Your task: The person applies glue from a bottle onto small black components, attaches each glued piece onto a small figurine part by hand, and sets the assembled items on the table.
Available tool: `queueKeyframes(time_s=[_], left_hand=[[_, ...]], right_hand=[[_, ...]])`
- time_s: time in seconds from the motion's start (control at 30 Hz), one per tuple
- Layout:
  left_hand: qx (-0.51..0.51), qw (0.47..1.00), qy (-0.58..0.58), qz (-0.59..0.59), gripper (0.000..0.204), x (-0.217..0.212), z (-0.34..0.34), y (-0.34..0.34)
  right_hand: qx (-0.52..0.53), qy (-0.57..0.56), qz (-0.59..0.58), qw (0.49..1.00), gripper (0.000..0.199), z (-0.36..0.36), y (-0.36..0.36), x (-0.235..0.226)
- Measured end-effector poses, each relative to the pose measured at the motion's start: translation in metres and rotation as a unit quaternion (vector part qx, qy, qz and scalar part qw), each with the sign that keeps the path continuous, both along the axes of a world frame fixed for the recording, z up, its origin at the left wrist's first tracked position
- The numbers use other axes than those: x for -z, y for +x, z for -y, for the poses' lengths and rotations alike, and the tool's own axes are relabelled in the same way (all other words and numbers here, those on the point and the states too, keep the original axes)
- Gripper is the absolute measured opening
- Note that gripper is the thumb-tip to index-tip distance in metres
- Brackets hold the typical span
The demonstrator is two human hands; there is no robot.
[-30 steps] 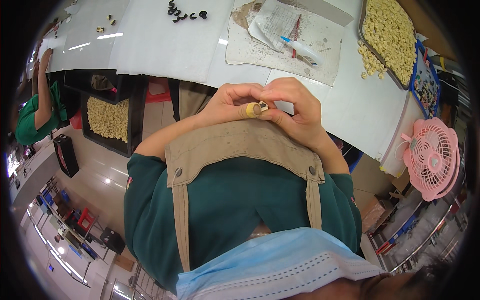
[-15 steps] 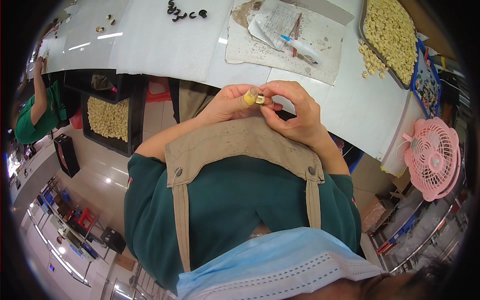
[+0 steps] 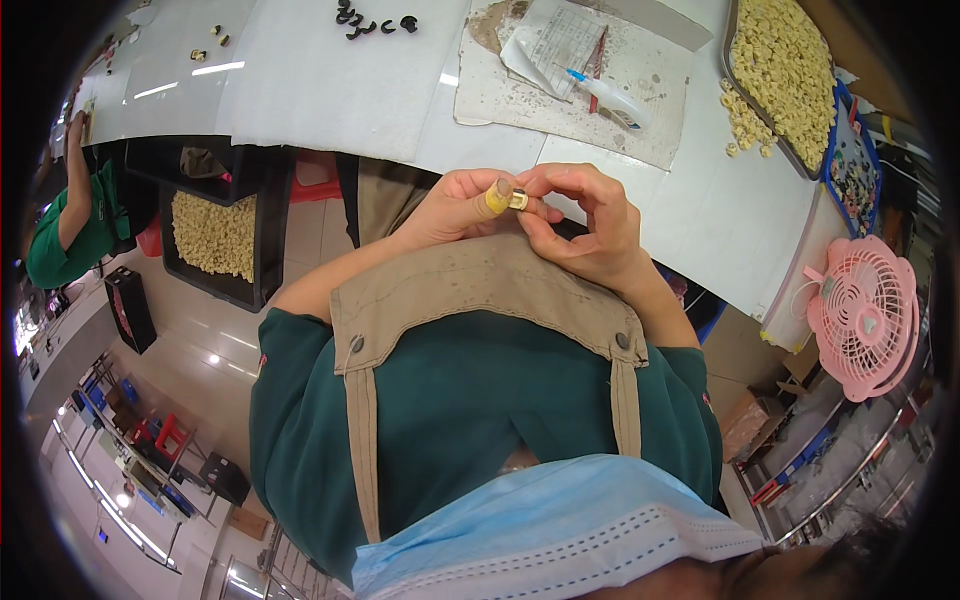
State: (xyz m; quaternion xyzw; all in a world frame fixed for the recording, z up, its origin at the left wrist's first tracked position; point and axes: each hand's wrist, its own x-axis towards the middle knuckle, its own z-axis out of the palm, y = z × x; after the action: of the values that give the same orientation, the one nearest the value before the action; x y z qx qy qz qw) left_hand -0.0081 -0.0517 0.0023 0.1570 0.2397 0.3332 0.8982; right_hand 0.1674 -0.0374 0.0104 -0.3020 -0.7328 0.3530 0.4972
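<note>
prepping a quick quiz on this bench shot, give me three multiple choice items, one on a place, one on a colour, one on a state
1. Where does the round pink plastic fan stand?
A. at the person's right
B. at the person's left
C. on the grey paper mat

2. What colour is the cover on the left hand's thumb tip?
A. blue
B. yellow
C. black

3. How is the small pale ring-shaped part held?
A. lying on the white table
B. pinched between both hands' fingertips
C. dropped in a tray

Answers: 1 A, the fan sits at the right edge; 2 B, the thumb tip is yellow; 3 B, left hand and right hand meet on it.
</note>
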Motion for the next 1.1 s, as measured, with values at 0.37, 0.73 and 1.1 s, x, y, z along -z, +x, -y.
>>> queueKeyframes(time_s=[0.37,0.73,1.1], left_hand=[[0.004,0.999,-0.011,0.031,0.035,-0.003,-0.005,-0.007],[-0.081,0.886,0.343,-0.301,0.015,-0.016,-0.028,-0.057],[-0.242,0.131,0.402,-0.873,0.018,0.018,-0.154,-0.273]], right_hand=[[0.003,-0.007,0.056,0.998,0.045,-0.004,-0.005,-0.006],[-0.042,0.017,0.021,0.999,0.063,-0.019,-0.014,-0.007],[0.16,-0.048,0.016,0.986,0.039,-0.013,0.031,0.015]])
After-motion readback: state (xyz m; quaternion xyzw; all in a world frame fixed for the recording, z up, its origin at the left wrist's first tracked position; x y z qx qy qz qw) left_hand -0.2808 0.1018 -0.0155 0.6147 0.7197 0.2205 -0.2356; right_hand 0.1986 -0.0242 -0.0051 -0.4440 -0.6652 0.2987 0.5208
